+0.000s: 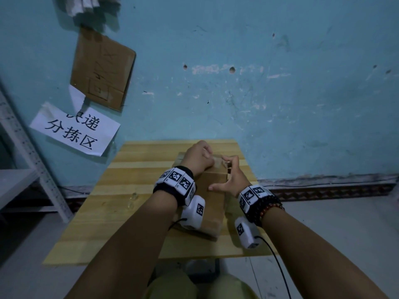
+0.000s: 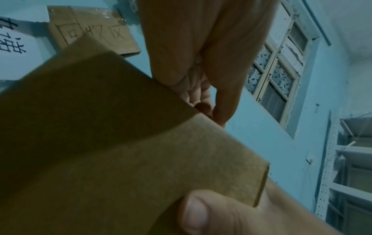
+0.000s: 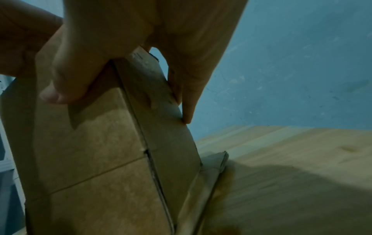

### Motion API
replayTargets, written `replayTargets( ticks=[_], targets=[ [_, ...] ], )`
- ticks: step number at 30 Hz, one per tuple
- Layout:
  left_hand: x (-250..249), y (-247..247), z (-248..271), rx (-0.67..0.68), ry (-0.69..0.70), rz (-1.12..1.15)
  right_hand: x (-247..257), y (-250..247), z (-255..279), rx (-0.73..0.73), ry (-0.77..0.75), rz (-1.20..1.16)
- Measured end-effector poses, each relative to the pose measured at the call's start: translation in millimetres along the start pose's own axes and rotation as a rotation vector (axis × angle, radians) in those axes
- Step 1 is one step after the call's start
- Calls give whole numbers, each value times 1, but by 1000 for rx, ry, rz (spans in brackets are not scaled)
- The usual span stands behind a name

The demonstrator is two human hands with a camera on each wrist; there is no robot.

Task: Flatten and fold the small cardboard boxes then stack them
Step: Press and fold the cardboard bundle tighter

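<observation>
Head view: a pale wooden desk (image 1: 138, 201) stands against a scuffed blue wall (image 1: 280, 83), with a paper sign (image 1: 74, 129) and cardboard sheet (image 1: 102, 69) taped at 10 o'clock. At centre, the cardboard box (image 1: 212, 210) lies on the desk; left hand (image 1: 197, 158) and right hand (image 1: 232, 180) both grip its far end.

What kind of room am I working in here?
Probably a parcel sorting or storeroom corner: a handwritten paper sign and a cardboard sign on the blue wall, metal shelving, a small wooden table.
</observation>
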State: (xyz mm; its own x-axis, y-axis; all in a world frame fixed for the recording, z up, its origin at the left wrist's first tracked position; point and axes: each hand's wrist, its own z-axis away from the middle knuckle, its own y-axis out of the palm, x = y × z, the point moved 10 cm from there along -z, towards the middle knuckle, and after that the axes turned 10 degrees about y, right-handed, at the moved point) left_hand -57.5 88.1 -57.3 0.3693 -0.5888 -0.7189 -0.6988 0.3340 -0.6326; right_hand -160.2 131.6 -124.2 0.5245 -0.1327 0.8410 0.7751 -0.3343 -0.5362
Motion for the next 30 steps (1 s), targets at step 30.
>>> replayTargets(
  ticks=[30],
  targets=[
    [-16,11,4,-31,190,-172,-7,1,3,-19,9,-58]
  ],
)
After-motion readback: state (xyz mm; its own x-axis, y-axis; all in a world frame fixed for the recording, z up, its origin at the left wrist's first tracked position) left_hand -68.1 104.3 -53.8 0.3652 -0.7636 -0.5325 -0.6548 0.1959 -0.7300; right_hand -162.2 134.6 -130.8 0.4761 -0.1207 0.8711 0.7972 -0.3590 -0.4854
